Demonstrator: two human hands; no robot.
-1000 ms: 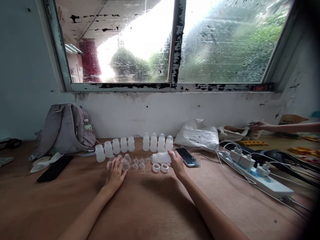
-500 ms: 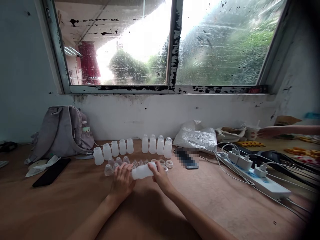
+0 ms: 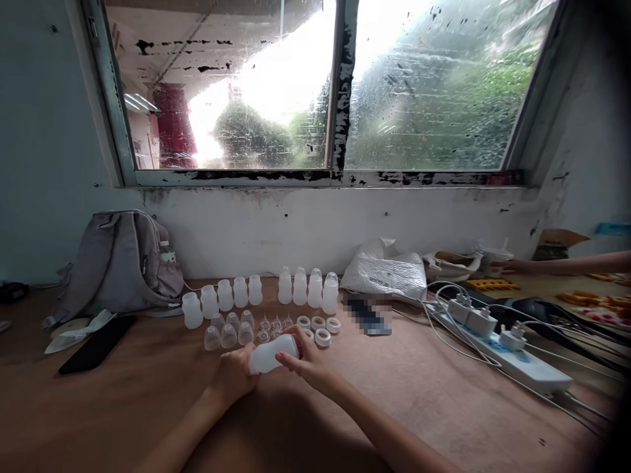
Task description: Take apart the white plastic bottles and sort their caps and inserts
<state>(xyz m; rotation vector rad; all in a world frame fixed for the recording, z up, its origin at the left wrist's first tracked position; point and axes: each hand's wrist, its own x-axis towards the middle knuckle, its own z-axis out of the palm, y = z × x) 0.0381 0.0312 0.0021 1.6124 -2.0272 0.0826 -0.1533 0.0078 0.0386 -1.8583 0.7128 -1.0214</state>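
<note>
A white frosted bottle [image 3: 272,355] lies tilted between my two hands. My left hand [image 3: 235,373] is closed round its left end, and my right hand [image 3: 308,360] grips its right end with thumb and fingers. Just beyond stand several clear domed caps [image 3: 229,335], several clear nipples [image 3: 276,322] and several white rings [image 3: 323,337]. Behind them, several open bottles [image 3: 210,301] form a row at the left. Further right is another row of capped bottles [image 3: 300,286].
A grey backpack [image 3: 123,263] and black phone [image 3: 97,345] are at the left. To the right lie a silver bag [image 3: 387,270], a pixelated dark object [image 3: 367,315] and a power strip [image 3: 527,369] with cables. Another person's arm [image 3: 566,265] reaches in at the right.
Both hands have drawn the bottle nearer and slightly left, showing more of the nipples and rings. The other person's hand has shifted slightly left.
</note>
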